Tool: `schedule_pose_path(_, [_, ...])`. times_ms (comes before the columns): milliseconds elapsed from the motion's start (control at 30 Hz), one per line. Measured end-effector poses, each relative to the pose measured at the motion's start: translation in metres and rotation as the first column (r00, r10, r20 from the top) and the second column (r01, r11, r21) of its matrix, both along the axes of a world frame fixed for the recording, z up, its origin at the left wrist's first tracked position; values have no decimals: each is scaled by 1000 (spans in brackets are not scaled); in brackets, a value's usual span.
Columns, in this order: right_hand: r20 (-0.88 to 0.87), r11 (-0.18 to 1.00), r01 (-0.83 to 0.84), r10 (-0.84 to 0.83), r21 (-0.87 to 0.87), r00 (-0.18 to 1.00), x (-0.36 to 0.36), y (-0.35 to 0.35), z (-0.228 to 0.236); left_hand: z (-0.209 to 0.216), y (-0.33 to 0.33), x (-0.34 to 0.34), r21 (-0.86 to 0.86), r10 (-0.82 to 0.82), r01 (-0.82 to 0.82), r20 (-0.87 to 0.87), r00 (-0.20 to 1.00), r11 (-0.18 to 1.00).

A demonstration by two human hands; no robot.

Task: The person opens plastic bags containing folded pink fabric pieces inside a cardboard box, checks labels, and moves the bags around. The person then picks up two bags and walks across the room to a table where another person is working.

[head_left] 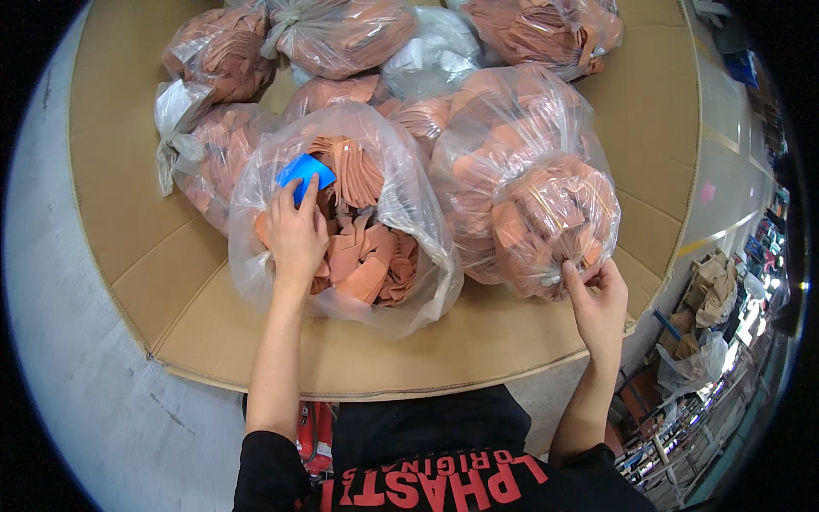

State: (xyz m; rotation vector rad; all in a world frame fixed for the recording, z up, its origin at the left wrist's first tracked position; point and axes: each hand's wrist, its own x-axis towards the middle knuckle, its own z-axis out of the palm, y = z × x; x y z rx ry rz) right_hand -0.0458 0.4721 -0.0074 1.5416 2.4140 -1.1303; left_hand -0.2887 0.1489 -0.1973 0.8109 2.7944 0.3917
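Note:
My left hand (296, 235) reaches into an open clear plastic bag (256, 188), its fingers closed on a small blue square (304, 176) that looks like a card. Inside that bag are orange-brown cut pieces, leather-like and flat; some stand in a fanned stack (351, 171), others lie loose (358, 260). To the right, my right hand (600, 300) pinches the lower edge of a smaller filled plastic bag (559, 222). Similar pieces show through its clear film. It rests against a larger filled bag (512, 111) behind it.
Several more bags of the same pieces lie farther back, including a tied one (341, 34) and one at the left (223, 141). A whitish crumpled plastic bag (435, 51) sits among them. Brown cardboard (213, 316) lies under everything. Cluttered goods (708, 290) stand beyond its right edge.

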Motion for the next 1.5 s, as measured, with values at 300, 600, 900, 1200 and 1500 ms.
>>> schedule_pose_path(300, [167,967,-157,125,198,978,-14,-19,24,63,-43,26,-207,262,-293,-164,951,933])
schedule_pose_path(600, [217,963,-128,75,238,973,-20,-26,21,99,-97,36,-347,412,-364,73,908,864])
schedule_pose_path(900, [177,957,-74,24,282,984,-22,-34,24,129,-57,33,407,104,-766,849,519,497])
schedule_pose_path(1200, [-179,910,-127,212,395,961,-31,-62,45,109,51,88,163,-12,-353,920,392,922])
schedule_pose_path(1500, [-264,547,-790,834,278,484,-125,-143,-74,171,-17,46,276,83,-737,908,409,617])
